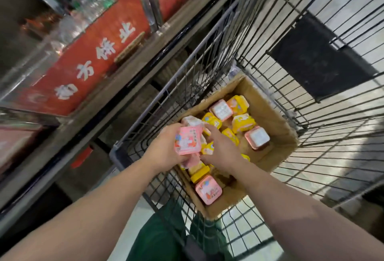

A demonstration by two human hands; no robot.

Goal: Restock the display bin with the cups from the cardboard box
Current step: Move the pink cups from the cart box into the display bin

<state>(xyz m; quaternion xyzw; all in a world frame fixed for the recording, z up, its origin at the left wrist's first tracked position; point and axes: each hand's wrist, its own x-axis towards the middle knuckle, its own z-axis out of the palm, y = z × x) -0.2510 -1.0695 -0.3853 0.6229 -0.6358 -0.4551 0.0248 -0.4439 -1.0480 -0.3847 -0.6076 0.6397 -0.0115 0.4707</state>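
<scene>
Nearest you, below both grips, one pink cup (208, 189) lay face-up at the box's near end, with a yellow cup (200, 174) just beyond it. Your left hand (164, 148) had its grip closed round a pink cup (188, 140), thumb under, fingers over the far edge, holding it above the pile. Your right hand (223, 149) was just beside that cup, palm down on the heap; its fingers curled in among the yellow and pink cups, but you could not tell from this view whether that grip had actually closed on one. Beyond both grips, loose cups (242, 122) lay jumbled in the cardboard box (276, 136), which sat in the wire cart (207, 69). Farther left of your left grip stood the red-fronted display bin (93, 61) on its shelf.

Risks, as I judge them: the held pink cup seemed to sit on further cups gathered between your hands, so a lift with a loose stack could spill some back into the box or through the cart's wire. Carrying them over the cart rim could knock one free.

Hidden or unclear: your right fingertips, the cups beneath your hands, the bin's inside, and the blurred shelf goods.
</scene>
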